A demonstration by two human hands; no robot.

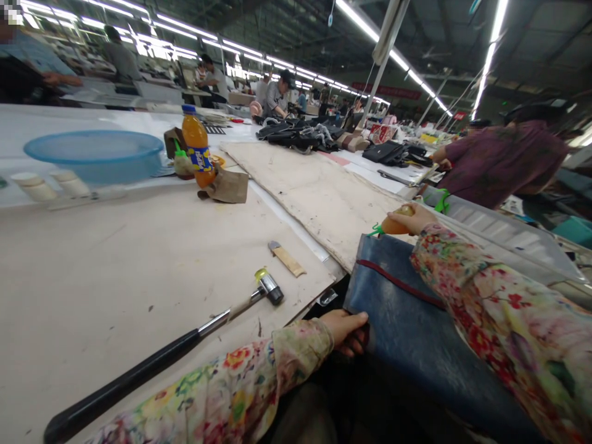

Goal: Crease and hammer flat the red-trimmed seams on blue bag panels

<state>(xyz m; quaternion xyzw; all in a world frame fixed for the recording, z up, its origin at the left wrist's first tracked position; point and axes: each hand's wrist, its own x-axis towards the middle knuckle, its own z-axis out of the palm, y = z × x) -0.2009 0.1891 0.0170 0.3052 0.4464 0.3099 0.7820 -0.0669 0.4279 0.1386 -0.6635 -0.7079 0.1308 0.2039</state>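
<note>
A dark blue leather-like panel (pixel 398 327) with a dark red strip (pixel 400 283) across it lies at the lower right. My left hand (pixel 348 332) is closed on its left edge, thumb on top and fingers curled underneath. In my right hand (pixel 420 219) is a squeeze bottle (pixel 398 223) of amber liquid, tilted sideways. Its green nozzle points left, just at the far edge of the panel; whether the tip touches it, I cannot tell. My right forearm hides part of the panel.
On the paper-covered table (pixel 139 265) lie a hammer (pixel 185 342) and a short flat-handled tool (pixel 287 259). Farther back stand a blue basin (pixel 95 154), white containers (pixel 34 186) and an orange drink bottle (pixel 197 148). A grey plastic tray (pixel 504 237) and a person (pixel 504 160) are at right.
</note>
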